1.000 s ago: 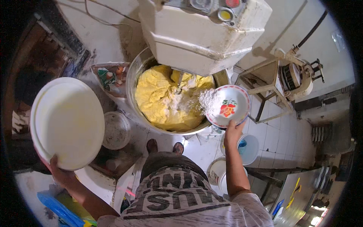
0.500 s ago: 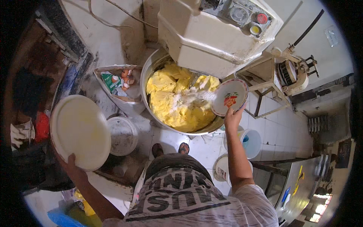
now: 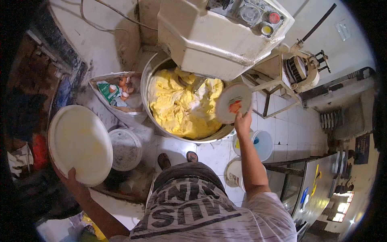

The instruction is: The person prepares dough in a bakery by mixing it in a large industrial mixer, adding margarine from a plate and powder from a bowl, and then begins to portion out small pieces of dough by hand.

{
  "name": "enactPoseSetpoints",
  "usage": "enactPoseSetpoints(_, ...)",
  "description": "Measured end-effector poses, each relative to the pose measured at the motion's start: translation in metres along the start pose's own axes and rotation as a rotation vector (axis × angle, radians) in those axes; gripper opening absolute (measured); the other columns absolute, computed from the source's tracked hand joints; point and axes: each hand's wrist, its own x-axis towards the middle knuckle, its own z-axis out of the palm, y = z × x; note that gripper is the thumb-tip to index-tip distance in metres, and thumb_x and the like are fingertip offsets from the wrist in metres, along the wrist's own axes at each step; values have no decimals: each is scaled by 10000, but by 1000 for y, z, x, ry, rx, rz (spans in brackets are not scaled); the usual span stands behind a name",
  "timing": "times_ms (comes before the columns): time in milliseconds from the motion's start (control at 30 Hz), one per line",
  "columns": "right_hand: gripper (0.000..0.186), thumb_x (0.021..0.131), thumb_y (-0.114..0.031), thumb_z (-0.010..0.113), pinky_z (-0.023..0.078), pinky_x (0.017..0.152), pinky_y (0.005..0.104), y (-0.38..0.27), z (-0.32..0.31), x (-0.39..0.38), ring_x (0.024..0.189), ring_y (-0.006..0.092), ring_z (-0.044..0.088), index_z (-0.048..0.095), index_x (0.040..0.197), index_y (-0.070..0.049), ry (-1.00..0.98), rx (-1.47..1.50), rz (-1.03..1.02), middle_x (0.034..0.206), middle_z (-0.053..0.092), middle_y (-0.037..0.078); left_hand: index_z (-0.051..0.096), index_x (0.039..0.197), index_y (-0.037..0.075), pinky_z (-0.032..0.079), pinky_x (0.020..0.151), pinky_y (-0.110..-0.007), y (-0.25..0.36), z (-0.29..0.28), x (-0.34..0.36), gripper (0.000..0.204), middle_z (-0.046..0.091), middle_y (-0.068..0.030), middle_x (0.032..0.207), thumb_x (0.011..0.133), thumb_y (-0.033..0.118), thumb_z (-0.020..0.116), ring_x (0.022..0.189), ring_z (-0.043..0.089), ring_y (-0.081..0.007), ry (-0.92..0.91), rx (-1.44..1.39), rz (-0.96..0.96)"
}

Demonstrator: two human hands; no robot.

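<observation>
My right hand (image 3: 243, 123) grips the rim of a shallow plate (image 3: 234, 103) with a red flower, tilted over the right side of a large mixing bowl (image 3: 146, 80). Yellow dough (image 3: 173, 109) fills much of the bowl, with a few white powdery patches (image 3: 195, 104) near its middle. Part of the metal mixing tool shows in the dough under the machine head. Off to the left, my left hand (image 3: 74, 183) holds a big round cream lid (image 3: 80, 143) by its near edge; its fingers are mostly hidden beneath.
The cream mixer head (image 3: 217, 40) overhangs the bowl's far side. Left of the bowl stands a sack (image 3: 135, 105) with eggshells (image 3: 124, 88). A white lidded bucket (image 3: 125, 149) is near the lid. Pails (image 3: 264, 145) stand on the right, before a metal-topped table (image 3: 312, 193).
The white powder on the dough has shrunk to small patches as the dough turned. The plate still hangs tilted at the bowl's right side, blurred now. The whole view has shifted slightly.
</observation>
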Motion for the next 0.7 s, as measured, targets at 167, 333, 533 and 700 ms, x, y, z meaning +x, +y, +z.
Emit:
enactPoseSetpoints(167, 559, 785, 21, 450, 413, 912, 369, 3, 4, 15, 1078, 341, 546, 330, 1330, -16, 29, 148, -5, 1155, 552, 230, 290, 1402, 101, 275, 1045, -422, 11, 8, -30, 745, 326, -152, 1392, 683, 81, 483, 1252, 344, -309, 68, 28, 10)
enactPoseSetpoints(333, 593, 788, 16, 473, 407, 920, 378, 21, 7, 31, 1098, 372, 524, 295, 1353, -10, -63, 31, -171, 1197, 512, 260, 311, 1394, 127, 271, 1054, -427, 37, 28, -84, 718, 318, -149, 1399, 699, 66, 481, 1268, 327, -311, 118, -95, 1)
enactPoseSetpoints(533, 583, 792, -2, 487, 403, 934, 362, 52, -37, 47, 1121, 322, 505, 301, 1345, 5, -261, 516, 284, 1256, 479, 201, 308, 1404, 116, 290, 1050, -397, 46, 43, -165, 687, 300, -138, 1416, 748, 94, 512, 1260, 347, -296, 232, -92, 84)
enactPoseSetpoints(700, 541, 780, -32, 512, 418, 927, 370, 72, -84, 32, 1067, 260, 532, 356, 1298, -11, -427, 961, 443, 1184, 518, 147, 462, 1259, 21, 366, 1013, -394, 24, 28, -241, 443, 376, -168, 1373, 869, 230, 493, 1238, 408, -272, 272, -353, -99)
